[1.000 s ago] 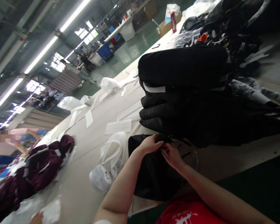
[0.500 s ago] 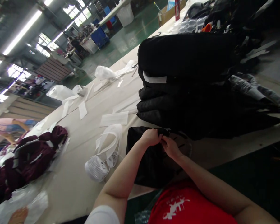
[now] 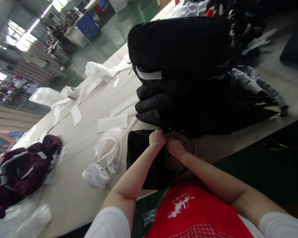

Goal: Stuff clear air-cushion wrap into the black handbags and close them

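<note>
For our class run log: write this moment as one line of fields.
left hand: pinching black garment edge | right hand: pinching same edge | behind: stack of black garments | left: white fan

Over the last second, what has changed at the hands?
Little: the camera tipped down. Both hands, left and right, keep pinching the black fabric piece at its top edge, beside the black stack. The white fan has not moved.

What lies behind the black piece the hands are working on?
Directly behind the black piece rises a stack of folded black garments. Whatever lies on the table behind that stack is hidden.
</note>
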Demonstrator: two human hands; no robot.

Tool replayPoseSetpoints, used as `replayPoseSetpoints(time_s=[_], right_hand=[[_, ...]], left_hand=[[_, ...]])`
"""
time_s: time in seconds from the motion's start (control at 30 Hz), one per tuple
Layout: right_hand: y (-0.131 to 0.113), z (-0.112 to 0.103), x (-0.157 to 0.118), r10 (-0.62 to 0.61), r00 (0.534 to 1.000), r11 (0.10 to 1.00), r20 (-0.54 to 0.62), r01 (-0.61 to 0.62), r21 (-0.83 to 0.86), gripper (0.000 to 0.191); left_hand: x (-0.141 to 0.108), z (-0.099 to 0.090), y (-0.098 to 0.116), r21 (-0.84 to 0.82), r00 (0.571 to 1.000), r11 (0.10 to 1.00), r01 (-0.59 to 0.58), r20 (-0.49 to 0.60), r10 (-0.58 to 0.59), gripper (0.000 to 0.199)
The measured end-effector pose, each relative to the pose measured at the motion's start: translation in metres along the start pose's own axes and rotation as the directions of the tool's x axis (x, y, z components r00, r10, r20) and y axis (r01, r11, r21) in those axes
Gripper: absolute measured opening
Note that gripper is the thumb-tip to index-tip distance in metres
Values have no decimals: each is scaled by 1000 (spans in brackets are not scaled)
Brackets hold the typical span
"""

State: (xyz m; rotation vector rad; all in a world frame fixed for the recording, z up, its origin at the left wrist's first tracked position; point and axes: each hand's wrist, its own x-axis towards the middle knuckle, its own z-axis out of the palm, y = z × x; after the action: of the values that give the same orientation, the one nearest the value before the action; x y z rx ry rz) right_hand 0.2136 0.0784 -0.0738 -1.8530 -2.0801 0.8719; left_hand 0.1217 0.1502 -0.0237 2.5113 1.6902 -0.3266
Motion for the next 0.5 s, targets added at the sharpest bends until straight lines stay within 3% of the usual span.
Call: replayPoseSetpoints(time_s=[0.17,0.3,0.4,0.5], right_hand=[[-8,31,-31,-78,994,997,80,79,-7,33],[9,44,-48,-106,985,993,133,112,-36,35],[28,38,-42,-88,989,996,115,88,3,35],[36,29,-28,-80,996,997,49,79,25,36]], left_hand=[[1,24,2,-114,970,972,204,-110,-217,29],[4,33,0,-134,976,972,192,-76,-203,33],[11,27,-3,-90,990,988,122,85,-115,37],[18,19,-6,-24,940,998,63,337,-51,44]])
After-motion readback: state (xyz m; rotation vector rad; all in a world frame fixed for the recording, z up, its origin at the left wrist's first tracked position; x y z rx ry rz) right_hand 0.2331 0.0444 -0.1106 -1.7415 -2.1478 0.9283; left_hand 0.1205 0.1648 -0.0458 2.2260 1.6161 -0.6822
